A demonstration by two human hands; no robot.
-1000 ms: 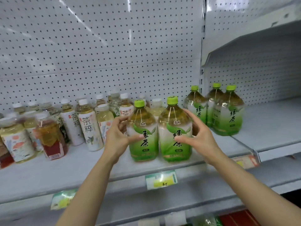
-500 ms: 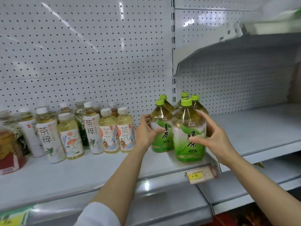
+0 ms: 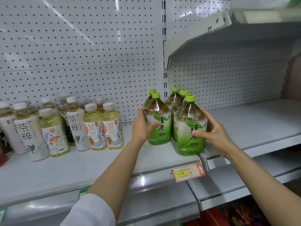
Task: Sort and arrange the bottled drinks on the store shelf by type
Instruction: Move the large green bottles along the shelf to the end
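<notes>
Green tea bottles being grouped at the shelf's right end

Two clear plastic green-capped, green-labelled tea bottles are held upright on the white metal shelf (image 3: 84,167): the left hand (image 3: 142,126) has its fingers wrapped around one (image 3: 158,121), the right hand (image 3: 211,131) grips the front one (image 3: 189,128), three like bottles standing just behind. This type looks nearly grouped; the smaller white-capped pale tea bottles (image 3: 104,126), well to the left, still seem mixed. An orange price tag (image 3: 187,172) hangs below.

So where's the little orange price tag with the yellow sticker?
In the head view, the price tag hangs on the shelf's front edge, right of centre, just below the front green tea bottle that the right hand holds.
</notes>
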